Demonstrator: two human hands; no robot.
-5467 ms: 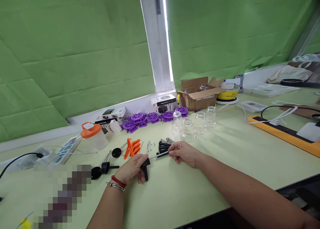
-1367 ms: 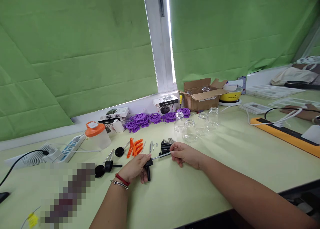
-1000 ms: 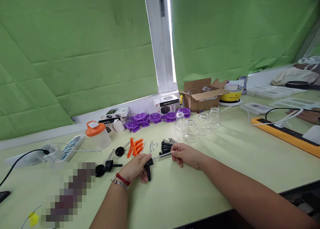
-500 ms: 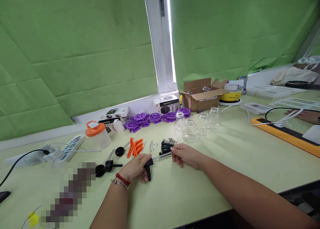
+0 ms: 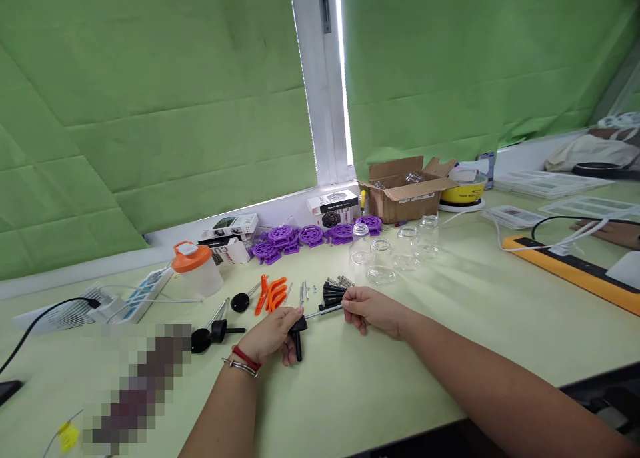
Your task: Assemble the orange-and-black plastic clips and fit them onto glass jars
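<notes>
My left hand [image 5: 273,335] is closed around a black plastic part [image 5: 299,341] with a stem that points down toward me. A thin metal rod [image 5: 324,311] runs from that part to the right. Its far end is pinched by the fingers of my right hand [image 5: 367,308]. Just behind the rod lie several black handle-like pieces [image 5: 332,294] and small springs [image 5: 345,281]. Loose metal pins [image 5: 304,291] and orange curved levers [image 5: 274,294] rest beyond my left hand. Black round parts with rods [image 5: 201,341] lie to its left.
Clear jars [image 5: 381,261] stand behind my right hand. Purple reels [image 5: 280,235], printed boxes [image 5: 333,208] and an open cardboard box [image 5: 403,191] line the back. At left is an orange-lidded container [image 5: 197,271]; at right, an orange-edged power strip [image 5: 575,268] near another person's hand [image 5: 607,233].
Both hands and the held pieces stay almost exactly where they were. The view has shifted only very slightly.
</notes>
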